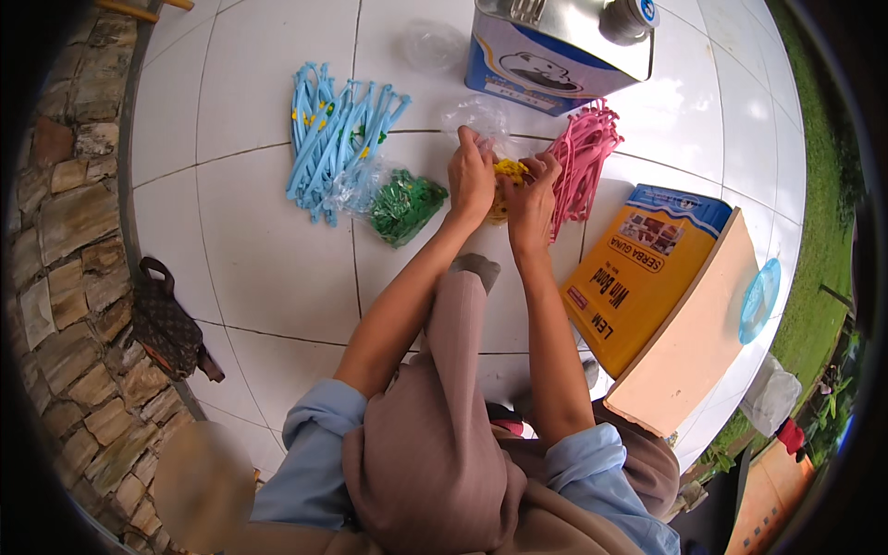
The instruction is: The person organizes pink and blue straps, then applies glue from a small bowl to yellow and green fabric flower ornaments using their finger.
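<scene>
A clear plastic bag [500,209] of small yellow pieces [509,172] rests on the tiles between my two hands. My left hand [473,182] pinches the bag's loose mouth on its left side, thumb and fingers together. On the other side my right hand [534,205] has its fingers curled round the bag's edge, over the yellow pieces; its fingertips are partly hidden. To the left sits another clear bag of small green pieces [405,205]. Beyond it lies a pile of light blue straps [319,153] with a few yellow and green bits on them. Pink straps [585,162] are heaped right beside my right hand.
A large blue and white metal can [527,69] with a dark cap stands at the far side. Crumpled clear plastic [435,46] lies left of it. A yellow and blue tin [638,277] is on my right. A brown patterned bag [169,319] lies by the stone wall [74,222].
</scene>
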Available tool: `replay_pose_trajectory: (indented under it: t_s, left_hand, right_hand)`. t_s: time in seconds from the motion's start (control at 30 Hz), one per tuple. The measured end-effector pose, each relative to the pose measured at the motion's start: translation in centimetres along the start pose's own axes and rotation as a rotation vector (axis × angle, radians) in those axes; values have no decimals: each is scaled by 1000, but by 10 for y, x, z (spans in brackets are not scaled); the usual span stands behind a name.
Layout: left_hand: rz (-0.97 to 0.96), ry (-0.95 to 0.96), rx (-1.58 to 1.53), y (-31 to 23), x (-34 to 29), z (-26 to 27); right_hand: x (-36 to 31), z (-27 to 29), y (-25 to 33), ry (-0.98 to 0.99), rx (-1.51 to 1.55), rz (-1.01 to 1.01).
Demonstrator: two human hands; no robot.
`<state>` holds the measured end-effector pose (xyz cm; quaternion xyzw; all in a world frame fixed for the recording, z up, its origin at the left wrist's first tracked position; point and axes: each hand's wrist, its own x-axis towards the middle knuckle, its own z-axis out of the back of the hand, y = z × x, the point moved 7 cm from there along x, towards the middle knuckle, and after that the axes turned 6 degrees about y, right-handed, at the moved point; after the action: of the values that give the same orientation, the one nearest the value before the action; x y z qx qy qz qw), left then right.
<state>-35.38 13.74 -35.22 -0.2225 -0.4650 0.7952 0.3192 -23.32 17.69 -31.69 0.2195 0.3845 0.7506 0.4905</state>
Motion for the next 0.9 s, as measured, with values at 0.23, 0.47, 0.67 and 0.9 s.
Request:
replay_pose_trajectory:
  t_s: [0.23, 0.47, 0.67, 0.9]
  left_hand:
    - [1, 45, 2, 3, 0, -6]
    - [88, 169, 20, 10, 0, -14]
    - [-246, 298, -121, -44, -4, 8]
    - [-463, 298, 69, -84, -23, 36]
  right_hand:
    - [1, 1, -6, 56, -33, -9]
    - [-27, 10, -7, -270, 395, -13]
    - [-26, 26, 2, -285, 267, 52]
    - [-14, 36, 20, -258, 450, 1]
